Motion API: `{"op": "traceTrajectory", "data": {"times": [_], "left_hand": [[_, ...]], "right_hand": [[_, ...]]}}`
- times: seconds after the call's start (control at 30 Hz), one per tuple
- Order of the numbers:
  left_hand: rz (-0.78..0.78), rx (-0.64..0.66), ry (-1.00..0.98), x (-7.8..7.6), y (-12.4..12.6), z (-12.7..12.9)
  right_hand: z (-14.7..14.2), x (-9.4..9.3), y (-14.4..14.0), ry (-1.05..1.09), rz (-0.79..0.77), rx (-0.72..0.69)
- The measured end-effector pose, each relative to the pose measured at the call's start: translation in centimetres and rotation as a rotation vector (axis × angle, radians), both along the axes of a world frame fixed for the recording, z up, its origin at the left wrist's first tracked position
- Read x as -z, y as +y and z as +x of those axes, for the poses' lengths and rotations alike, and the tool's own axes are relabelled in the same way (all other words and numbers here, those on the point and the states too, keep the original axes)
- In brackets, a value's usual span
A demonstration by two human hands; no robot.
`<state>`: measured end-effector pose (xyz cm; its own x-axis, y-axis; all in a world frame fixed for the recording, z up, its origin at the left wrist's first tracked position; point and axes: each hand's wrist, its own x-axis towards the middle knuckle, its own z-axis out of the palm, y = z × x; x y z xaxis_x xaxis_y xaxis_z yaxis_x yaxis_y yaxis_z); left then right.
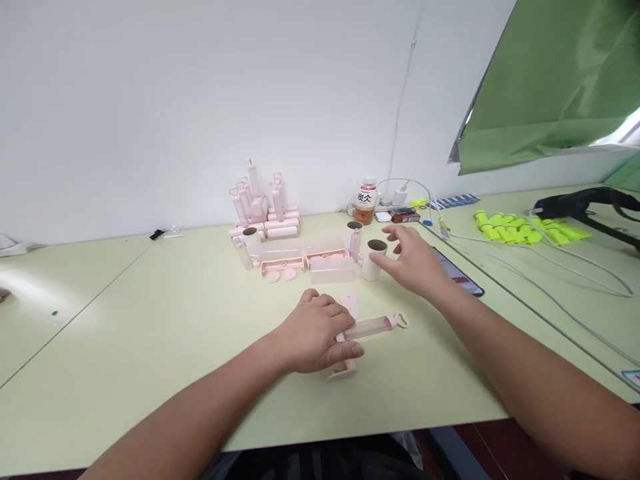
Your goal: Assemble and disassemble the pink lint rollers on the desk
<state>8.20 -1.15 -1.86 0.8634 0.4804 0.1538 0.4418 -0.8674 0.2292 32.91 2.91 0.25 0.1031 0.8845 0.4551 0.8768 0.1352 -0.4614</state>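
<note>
My left hand (325,330) is closed over a pink plastic holder (345,370) near the table's front, hiding much of it. A clear tube with a pink cap and ring handle (373,327) extends to the right from beside those fingers. Just behind lies a small pale pink plate with holes (350,303). My right hand (413,260) is open, thumb and fingers apart, reaching around the upper right of a white paper roll with a brown core (371,267). Whether it touches the roll, I cannot tell. Left of that roll sits an open pink case (327,258) with a clear cover (333,272).
Pink roller parts (283,227) are stacked against the wall. Another open pink case (283,265), round discs (289,274) and a white roll (251,241) stand mid-table. A drink bottle (366,200), a phone (457,273), cables and yellow pieces (510,230) are on the right.
</note>
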Motion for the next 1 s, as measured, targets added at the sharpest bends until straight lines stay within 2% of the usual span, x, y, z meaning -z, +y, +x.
{"op": "traceTrajectory", "data": {"times": [0.03, 0.1, 0.17, 0.23, 0.4, 0.5, 0.6, 0.73, 0.83, 0.93, 1.0], "left_hand": [[0.004, 0.001, 0.004, 0.0, 0.0, 0.0], [0.014, 0.001, 0.015, 0.0, 0.0, -0.1], [0.034, -0.009, 0.033, 0.0, 0.1, 0.0], [0.055, -0.018, 0.047, 0.1, 0.1, 0.1], [0.045, 0.047, 0.054, 0.1, 0.1, 0.2], [0.011, 0.025, 0.078, -0.1, -0.1, 0.0], [-0.022, -0.021, 0.084, -0.3, 0.0, -0.3], [-0.029, -0.065, 0.057, -0.4, 0.6, -0.7], [-0.024, -0.064, 0.031, -0.8, 1.0, -1.2], [-0.058, -0.042, 0.016, -1.6, 1.3, -2.0], [-0.07, -0.038, 0.02, -1.9, 1.5, -2.5]], "right_hand": [[-0.2, -0.3, -0.5, -0.018, 0.048, -0.028], [-0.7, -0.6, -1.4, -0.055, 0.022, -0.22], [-1.4, -0.5, -2.1, -0.122, -0.133, -0.467], [-2.2, -0.1, -2.5, -0.205, -0.308, -0.601], [-2.9, 0.3, -2.6, -0.319, -0.576, -0.622], [-2.6, 0.3, -2.5, -0.345, -0.656, -0.534], [-2.4, 0.6, -2.5, -0.343, -0.653, -0.486], [-2.7, 1.0, -2.5, -0.248, -0.684, -0.53], [-2.9, 0.6, -2.6, -0.22, -0.607, -0.538], [-3.0, -0.2, -3.0, -0.185, -0.52, -0.635], [-3.3, -0.4, -3.4, -0.177, -0.544, -0.756]]}}
